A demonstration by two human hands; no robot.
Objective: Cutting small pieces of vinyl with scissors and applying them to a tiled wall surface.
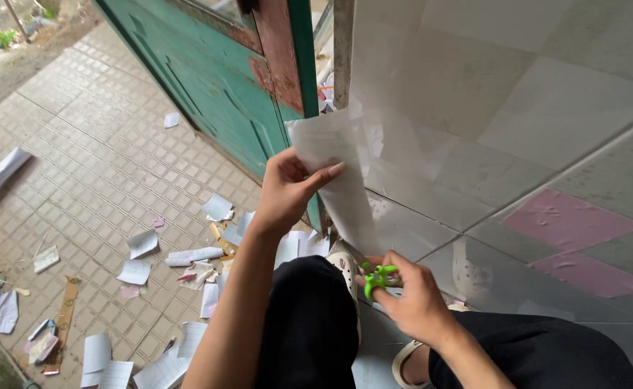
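Note:
My left hand pinches a folded white sheet of paper near its top and holds it upright in front of a tiled wall. Below it my right hand grips green-handled scissors at the sheet's lower end. The blades are hidden behind the paper and my fingers. My knees in black trousers and a pale perforated shoe are beneath the hands.
Many paper scraps litter the small-tiled floor at the left. A green door with a worn reddish frame stands open behind the paper. The glossy grey tiled wall with pink patches fills the right.

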